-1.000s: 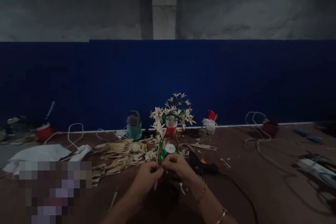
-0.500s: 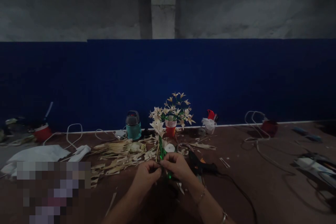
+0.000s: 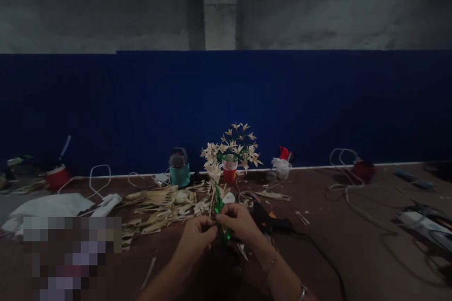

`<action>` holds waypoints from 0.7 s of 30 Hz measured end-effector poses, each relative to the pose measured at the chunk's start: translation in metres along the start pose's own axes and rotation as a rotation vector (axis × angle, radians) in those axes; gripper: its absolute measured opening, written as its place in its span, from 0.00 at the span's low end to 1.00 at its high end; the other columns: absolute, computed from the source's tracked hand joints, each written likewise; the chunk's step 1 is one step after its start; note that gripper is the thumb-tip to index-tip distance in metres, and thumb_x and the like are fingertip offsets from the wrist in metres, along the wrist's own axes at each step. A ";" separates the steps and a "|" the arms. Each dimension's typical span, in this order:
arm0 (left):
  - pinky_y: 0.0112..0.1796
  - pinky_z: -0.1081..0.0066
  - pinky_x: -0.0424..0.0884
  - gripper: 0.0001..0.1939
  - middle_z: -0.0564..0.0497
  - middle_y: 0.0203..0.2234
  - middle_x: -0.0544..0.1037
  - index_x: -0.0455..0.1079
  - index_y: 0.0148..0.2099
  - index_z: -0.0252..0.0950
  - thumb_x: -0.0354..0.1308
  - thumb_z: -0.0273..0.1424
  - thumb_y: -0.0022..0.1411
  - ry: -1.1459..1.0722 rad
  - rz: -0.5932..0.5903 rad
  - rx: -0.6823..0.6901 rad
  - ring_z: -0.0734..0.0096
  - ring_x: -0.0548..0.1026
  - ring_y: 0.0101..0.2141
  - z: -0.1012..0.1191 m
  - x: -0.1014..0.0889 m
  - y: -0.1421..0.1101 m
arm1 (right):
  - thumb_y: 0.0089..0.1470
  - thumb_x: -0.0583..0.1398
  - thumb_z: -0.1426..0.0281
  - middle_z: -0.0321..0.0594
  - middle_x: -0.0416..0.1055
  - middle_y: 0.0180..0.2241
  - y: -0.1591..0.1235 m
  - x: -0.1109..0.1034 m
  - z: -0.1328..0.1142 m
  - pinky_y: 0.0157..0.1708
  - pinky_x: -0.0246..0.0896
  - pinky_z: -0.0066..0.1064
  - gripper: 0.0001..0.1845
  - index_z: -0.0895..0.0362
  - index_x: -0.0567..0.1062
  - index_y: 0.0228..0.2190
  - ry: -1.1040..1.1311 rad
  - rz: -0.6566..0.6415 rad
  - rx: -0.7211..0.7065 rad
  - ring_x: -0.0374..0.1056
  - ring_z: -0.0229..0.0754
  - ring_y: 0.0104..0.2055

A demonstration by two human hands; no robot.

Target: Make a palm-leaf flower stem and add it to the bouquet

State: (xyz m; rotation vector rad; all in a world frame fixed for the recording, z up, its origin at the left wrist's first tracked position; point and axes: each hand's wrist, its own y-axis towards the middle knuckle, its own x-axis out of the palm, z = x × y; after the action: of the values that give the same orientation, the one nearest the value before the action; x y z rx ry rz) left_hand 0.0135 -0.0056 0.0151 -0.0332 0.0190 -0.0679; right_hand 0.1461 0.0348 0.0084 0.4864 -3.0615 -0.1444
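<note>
Pale petals top an artificial flower point(image 3: 213, 172), held upright between my two hands; its green shiny stem runs down behind my fingertips. My left hand point(image 3: 197, 241) is closed in a pinch at the stem. From the other side, my right hand point(image 3: 242, 226) also pinches there, its thumb and forefinger almost touching the left fingertips. The exact grip point is dark and partly covered by the fingers. Just beyond stands a red cup point(image 3: 230, 175) with many similar pale flowers point(image 3: 240, 146). A white roll point(image 3: 229, 198) lies partly behind the stem.
Dried husk strips point(image 3: 158, 202) spread left of my hands. A black glue gun point(image 3: 273, 220) with a cord lies close to my right hand. Farther back are a teal jar point(image 3: 180, 172), a white bag point(image 3: 281, 168) and a blue partition point(image 3: 158, 103). A blurred patch covers the lower left.
My right hand's fingers have shifted slightly up along the stem. The left hand keeps its pinch in nearly the same place.
</note>
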 end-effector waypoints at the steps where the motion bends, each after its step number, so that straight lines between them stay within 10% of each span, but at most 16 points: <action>1: 0.15 0.79 0.49 0.11 0.60 0.09 0.60 0.61 0.17 0.34 0.57 0.35 0.41 -0.005 -0.005 -0.004 0.84 0.54 0.12 0.001 0.000 -0.001 | 0.32 0.64 0.59 0.28 0.57 0.13 0.000 0.000 0.001 0.16 0.44 0.23 0.18 0.58 0.64 0.16 0.003 -0.007 0.002 0.50 0.29 0.16; 21: 0.16 0.80 0.44 0.12 0.57 0.10 0.66 0.59 0.18 0.34 0.61 0.32 0.39 -0.292 -0.195 -0.131 0.86 0.56 0.11 -0.001 -0.002 -0.005 | 0.34 0.67 0.65 0.32 0.65 0.16 -0.007 -0.004 0.003 0.19 0.47 0.22 0.16 0.61 0.66 0.18 0.430 -0.273 0.142 0.58 0.29 0.17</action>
State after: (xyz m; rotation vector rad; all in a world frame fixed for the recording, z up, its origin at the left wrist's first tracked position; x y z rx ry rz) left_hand 0.0114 -0.0105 0.0145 -0.1760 -0.2723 -0.2559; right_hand 0.1523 0.0296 0.0047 0.8212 -2.5856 0.1522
